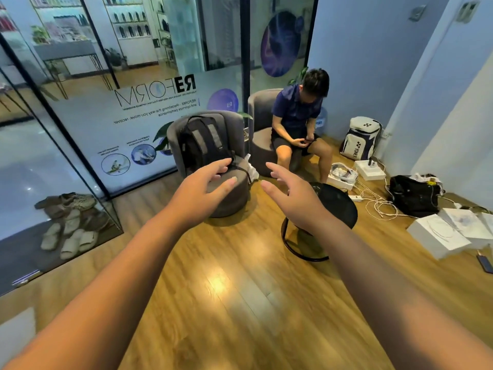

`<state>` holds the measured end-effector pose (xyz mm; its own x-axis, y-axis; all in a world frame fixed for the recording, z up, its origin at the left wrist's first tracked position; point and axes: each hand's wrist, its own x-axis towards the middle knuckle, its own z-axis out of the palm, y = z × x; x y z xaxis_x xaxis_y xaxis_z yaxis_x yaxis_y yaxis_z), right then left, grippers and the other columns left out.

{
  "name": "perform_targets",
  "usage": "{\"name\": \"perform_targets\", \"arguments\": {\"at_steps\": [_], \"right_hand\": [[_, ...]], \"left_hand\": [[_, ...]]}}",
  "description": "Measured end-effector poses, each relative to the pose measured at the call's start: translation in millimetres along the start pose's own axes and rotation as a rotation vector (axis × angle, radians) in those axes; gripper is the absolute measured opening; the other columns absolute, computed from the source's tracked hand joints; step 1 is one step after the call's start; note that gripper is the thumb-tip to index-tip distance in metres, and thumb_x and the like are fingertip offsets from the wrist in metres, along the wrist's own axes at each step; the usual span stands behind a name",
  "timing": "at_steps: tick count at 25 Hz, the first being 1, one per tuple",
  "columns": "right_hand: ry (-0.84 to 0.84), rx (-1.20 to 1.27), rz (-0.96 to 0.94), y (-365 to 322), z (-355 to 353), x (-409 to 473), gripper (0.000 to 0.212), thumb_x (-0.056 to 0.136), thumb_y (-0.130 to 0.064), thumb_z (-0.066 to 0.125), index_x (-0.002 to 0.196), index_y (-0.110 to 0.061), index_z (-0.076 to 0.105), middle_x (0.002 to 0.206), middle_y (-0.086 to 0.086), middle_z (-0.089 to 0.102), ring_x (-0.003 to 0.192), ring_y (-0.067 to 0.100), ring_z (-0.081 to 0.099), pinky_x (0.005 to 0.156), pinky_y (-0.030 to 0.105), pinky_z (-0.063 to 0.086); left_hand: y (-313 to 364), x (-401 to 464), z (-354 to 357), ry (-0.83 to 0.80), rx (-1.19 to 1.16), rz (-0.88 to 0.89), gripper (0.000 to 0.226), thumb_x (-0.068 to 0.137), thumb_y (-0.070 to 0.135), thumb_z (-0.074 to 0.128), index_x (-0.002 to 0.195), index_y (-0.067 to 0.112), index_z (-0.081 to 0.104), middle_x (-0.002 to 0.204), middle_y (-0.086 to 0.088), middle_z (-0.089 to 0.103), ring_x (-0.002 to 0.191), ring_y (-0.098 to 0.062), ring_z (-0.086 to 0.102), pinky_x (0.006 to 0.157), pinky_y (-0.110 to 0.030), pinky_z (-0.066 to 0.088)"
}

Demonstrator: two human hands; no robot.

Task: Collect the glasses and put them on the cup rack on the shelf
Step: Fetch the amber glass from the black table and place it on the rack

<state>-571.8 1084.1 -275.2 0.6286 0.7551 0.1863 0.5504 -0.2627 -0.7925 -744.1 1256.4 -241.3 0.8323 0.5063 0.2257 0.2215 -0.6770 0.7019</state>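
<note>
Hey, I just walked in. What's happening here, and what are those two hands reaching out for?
The camera wearer stretches both arms forward over the wooden floor. The left hand and right hand are open and hold nothing. Ahead are a grey chair with a black backpack on it and a small round black table. Another person sits on a second chair looking at a phone. No glasses or cup rack show, so collecting has not begun.

Bare wooden floor (pixel 226 284) lies open below both arms. Ahead, a grey armchair (pixel 226 193) with a black backpack (pixel 200 142) blocks the left side; a round black side table (pixel 336 204) blocks the right. Between them a narrow gap remains. Cables (pixel 376 206) and white boxes (pixel 440 236) clutter the right floor.
</note>
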Motion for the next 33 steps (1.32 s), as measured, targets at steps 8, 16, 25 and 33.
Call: {"name": "perform_targets", "arguments": {"at_steps": [8,16,25,33], "right_hand": [[0.175,-0.065,0.210,57,14,100,0.062,0.101,-0.062,0.053,0.157,-0.040,0.041,0.159,-0.004,0.051,0.144,0.018,0.047,0.098,0.031,0.040],[0.404,-0.104,0.475,87,37,166,0.075,0.089,-0.074,0.054,0.156,-0.045,0.040,0.157,-0.006,0.052,0.143,0.018,0.048,0.104,0.039,0.045],[0.472,-0.119,0.650,199,54,254,0.079,0.087,-0.062,0.071,0.156,-0.041,0.040,0.156,-0.002,0.052,0.141,0.021,0.049,0.100,0.034,0.044],[0.490,-0.062,0.789,295,34,322,0.083,0.085,-0.060,0.074,0.157,-0.042,0.037,0.155,-0.007,0.050,0.141,0.018,0.048,0.105,0.037,0.047]], "left_hand": [[-71,163,30,-0.193,-0.055,0.144,0.058,0.101,0.049,0.057,0.156,0.037,0.043,0.150,0.012,0.055,0.132,-0.007,0.053,0.108,-0.033,0.043],[-124,296,49,-0.458,-0.123,0.303,0.058,0.100,0.049,0.060,0.155,0.039,0.043,0.146,0.015,0.055,0.128,-0.002,0.052,0.099,-0.027,0.041],[-178,428,127,-0.676,-0.069,0.371,0.069,0.094,0.051,0.068,0.156,0.037,0.042,0.148,0.011,0.056,0.131,-0.008,0.054,0.101,-0.026,0.042],[-188,553,227,-0.818,-0.050,0.369,0.074,0.090,0.049,0.075,0.155,0.037,0.043,0.143,0.015,0.057,0.124,-0.003,0.055,0.098,-0.022,0.042]]}}
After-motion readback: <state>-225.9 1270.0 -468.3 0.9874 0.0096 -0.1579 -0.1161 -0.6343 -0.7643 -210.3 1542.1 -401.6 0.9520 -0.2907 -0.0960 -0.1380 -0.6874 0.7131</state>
